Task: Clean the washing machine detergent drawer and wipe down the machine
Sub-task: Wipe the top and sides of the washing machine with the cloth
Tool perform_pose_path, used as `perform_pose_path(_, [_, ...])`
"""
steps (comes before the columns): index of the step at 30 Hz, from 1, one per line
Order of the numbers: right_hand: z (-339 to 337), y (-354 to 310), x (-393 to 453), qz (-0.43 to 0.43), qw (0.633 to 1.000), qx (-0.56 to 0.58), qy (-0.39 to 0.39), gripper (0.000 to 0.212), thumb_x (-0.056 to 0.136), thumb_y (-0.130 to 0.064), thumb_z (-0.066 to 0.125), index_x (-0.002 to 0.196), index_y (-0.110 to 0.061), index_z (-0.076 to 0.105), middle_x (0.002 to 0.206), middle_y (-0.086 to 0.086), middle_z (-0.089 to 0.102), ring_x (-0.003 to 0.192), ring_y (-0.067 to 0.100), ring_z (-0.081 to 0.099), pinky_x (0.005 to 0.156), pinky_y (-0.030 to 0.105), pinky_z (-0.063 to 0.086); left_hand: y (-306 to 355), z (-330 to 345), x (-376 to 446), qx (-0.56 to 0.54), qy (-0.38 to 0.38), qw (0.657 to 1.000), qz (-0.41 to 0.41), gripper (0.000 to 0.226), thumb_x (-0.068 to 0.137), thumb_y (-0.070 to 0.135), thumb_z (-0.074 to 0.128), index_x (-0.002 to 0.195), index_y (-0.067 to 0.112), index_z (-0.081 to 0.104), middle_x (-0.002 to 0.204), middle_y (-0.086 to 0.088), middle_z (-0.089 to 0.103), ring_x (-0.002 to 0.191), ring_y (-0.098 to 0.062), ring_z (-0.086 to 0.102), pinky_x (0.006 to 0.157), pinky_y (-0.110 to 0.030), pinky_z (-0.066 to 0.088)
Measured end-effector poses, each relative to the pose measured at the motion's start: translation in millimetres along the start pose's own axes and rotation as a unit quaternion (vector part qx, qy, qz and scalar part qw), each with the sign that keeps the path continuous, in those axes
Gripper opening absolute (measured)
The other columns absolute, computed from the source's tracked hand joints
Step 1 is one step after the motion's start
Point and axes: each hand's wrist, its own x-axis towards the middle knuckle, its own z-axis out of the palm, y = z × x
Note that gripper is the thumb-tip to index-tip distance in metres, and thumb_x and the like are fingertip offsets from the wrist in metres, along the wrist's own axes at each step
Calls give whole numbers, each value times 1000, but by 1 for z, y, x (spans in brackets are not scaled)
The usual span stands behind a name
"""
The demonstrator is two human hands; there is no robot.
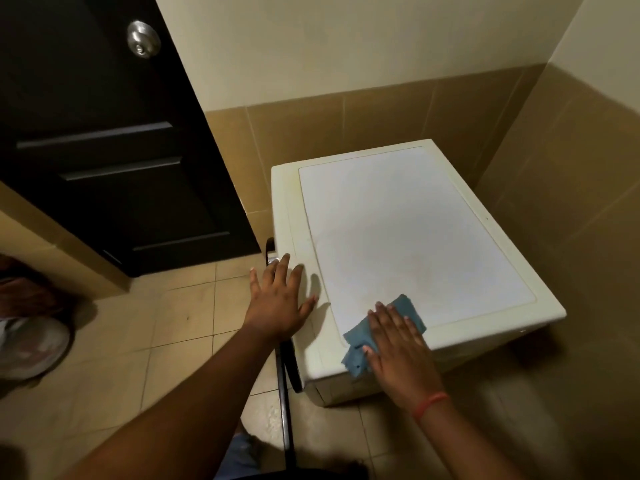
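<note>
No text, label, brand, number or sign can be read anywhere: the top of the washer (pixel 398 237) is plain white, and the door (pixel 104 133) and the tiles (pixel 346 119) carry no lettering

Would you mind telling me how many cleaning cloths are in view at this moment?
1. A blue cloth lies on the near edge of the washing machine top, pressed flat under the right hand. The left hand holds none; another could lie out of view.
</note>
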Motion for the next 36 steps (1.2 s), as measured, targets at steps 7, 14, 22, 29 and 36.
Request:
perform_pose_path(7, [7,-60,12,-50,998,14,-38,66,99,-52,26,153,-15,26,161,6,22,148,24,19,122,40,10,-22,-2,-6,-11,6,1000,-17,74,93,68,25,152,25,17,163,-8,8,150,-29,6,118,-62,3])
perform_pose_path(14, [12,-97,30,-69,996,17,-50,68,98,-53,26,153,-14,24,161,10,20,149,28,17,121,45,15,-47,-4,-10,-30,18,999,-33,73,93,66,29,152,25,16,163,-9,7,150,-30,4,118,-61,2])
perform_pose_path(22, [14,-111,61,-52,998,-2,-41,67,99,-52,23,154,-14,24,161,10,19,149,29,17,120,45,16,-79,0,1,-38,8,998,-41,75,93,67,23,154,29,5,164,-8,-6,151,-29,-6,117,-62,1])
perform_pose_path(29, [18,-123,99,25,999,-11,-31,65,99,-49,21,153,-12,25,160,13,21,149,31,16,120,46,17,-107,4,26,-57,2,998,-11,74,93,68,21,154,29,6,164,-6,-5,151,-28,-8,117,-63,2])
perform_pose_path(36, [16,-151,150,162,986,-25,-5,62,101,-45,23,151,-9,29,158,17,25,147,35,20,119,50,22,-159,2,63,-58,1,998,22,75,92,70,19,154,30,9,164,-5,-2,151,-28,-5,117,-63,3])
